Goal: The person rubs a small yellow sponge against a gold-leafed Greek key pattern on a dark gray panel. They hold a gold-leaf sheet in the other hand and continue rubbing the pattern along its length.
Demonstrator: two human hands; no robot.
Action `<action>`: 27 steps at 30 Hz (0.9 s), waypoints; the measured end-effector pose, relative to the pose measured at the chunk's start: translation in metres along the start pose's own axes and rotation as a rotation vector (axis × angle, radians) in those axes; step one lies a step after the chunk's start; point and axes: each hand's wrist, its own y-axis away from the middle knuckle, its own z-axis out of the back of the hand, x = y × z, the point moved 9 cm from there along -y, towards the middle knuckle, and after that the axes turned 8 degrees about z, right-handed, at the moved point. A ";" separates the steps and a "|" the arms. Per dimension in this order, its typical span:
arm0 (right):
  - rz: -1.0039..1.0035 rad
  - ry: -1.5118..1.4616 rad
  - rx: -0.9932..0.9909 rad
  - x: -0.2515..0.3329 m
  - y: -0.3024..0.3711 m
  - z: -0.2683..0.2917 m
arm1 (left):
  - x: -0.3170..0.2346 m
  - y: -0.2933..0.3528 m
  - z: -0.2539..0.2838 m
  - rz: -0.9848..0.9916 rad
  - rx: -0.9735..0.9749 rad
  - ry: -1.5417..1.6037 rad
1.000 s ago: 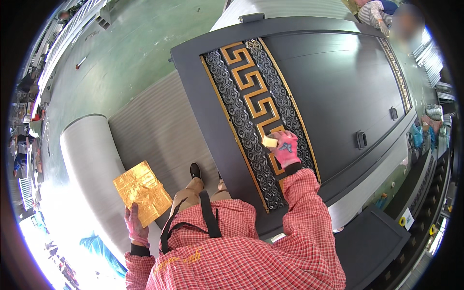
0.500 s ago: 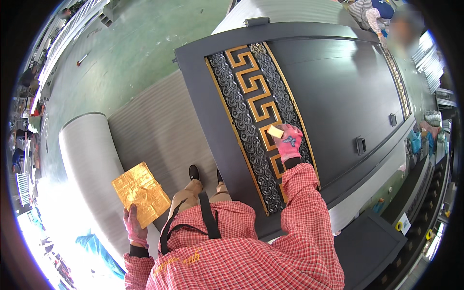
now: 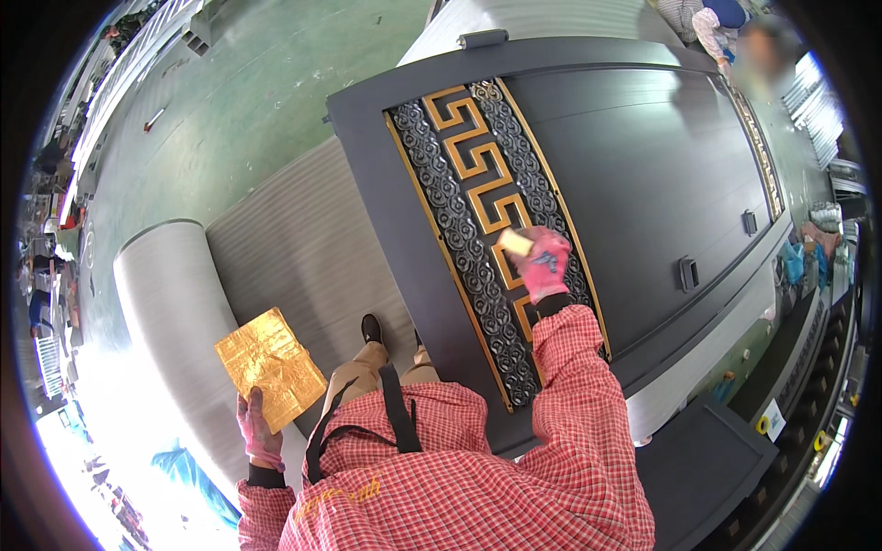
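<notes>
A flat, gold-coloured square board [image 3: 273,365], wrinkled like foil, is gripped at its lower left edge by my left hand [image 3: 258,430], in a pink glove. My right hand [image 3: 549,261], gloved in pink too, pinches a small pale yellow sponge block [image 3: 514,242]. That sponge is at the gold Greek-key strip [image 3: 492,174] of a dark grey door panel [image 3: 634,174]; whether it touches is not clear. Black scrollwork bands [image 3: 441,197] run along both sides of the key strip, with thin gold edging. My right hand covers part of the key strip and a scroll band.
A large roll of grey sheet [image 3: 184,303] lies at the left, beside my legs. Another person [image 3: 712,32] leans over the door's far right end. A smaller dark panel [image 3: 698,468] sits at the lower right. A handle-like fitting [image 3: 688,275] rises from the door.
My right hand has shifted slightly up and left with the sponge, which is a little blurred. My left hand and the gold board have hardly moved.
</notes>
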 end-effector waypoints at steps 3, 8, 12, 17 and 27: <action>0.047 0.027 0.083 0.001 0.001 -0.004 | 0.003 -0.005 0.003 -0.005 0.003 -0.011; -0.095 -0.210 -0.086 -0.024 -0.002 0.007 | -0.006 -0.002 -0.009 -0.013 0.024 -0.014; -0.260 -0.003 -0.123 -0.043 -0.006 0.031 | -0.003 -0.005 0.001 -0.004 -0.036 -0.019; 0.023 0.077 -0.011 -0.030 -0.008 0.011 | -0.004 -0.012 0.005 0.016 -0.017 -0.017; -0.313 -0.043 -0.193 -0.060 0.001 0.028 | -0.028 -0.028 -0.001 -0.010 0.014 -0.020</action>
